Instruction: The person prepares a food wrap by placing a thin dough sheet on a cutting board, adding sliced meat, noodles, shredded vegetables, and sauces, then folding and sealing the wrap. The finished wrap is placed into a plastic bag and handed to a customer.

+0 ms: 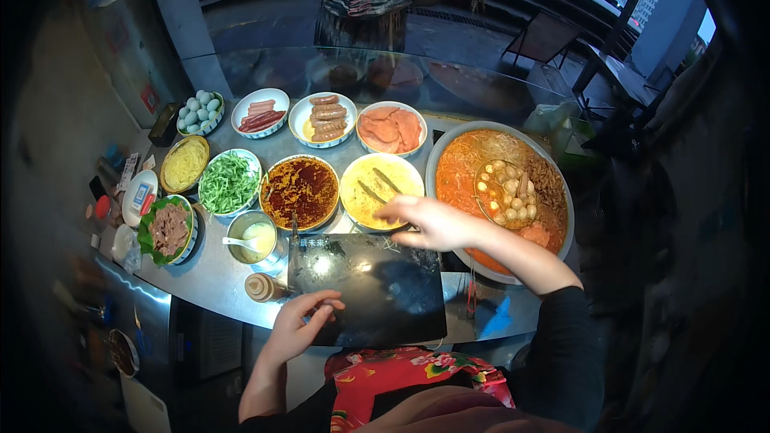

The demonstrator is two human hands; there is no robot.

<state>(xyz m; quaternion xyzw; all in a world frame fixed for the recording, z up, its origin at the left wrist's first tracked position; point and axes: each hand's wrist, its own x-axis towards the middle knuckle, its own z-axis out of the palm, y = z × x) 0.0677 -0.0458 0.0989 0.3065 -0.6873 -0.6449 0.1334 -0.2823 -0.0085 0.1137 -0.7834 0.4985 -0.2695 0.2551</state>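
Observation:
My right hand (437, 223) reaches over the near right rim of a bowl of yellow, egg-like liquid (360, 206). Its fingers are stretched out, with the thumb apart. A pair of dark, slim tongs (385, 180) lies in that bowl, its ends close to my fingertips; I see no clear grip on it. Over the left edge of a flat black board (377, 293) hovers my left hand (301, 325), fingers loosely bent and holding nothing. A bowl of dark red chili sauce (300, 188) stands beyond the board, with a handle leaning out of it.
On the right stands a large round pan (431, 184) of red noodles, small eggs and shredded meat. Bowls of sausages (327, 116), pink meat slices (391, 130) and green shreds (230, 183) fill the counter. A sauce bottle (263, 288) sits left of the board. Beyond the glass, a person (369, 0) holds a wrapped item.

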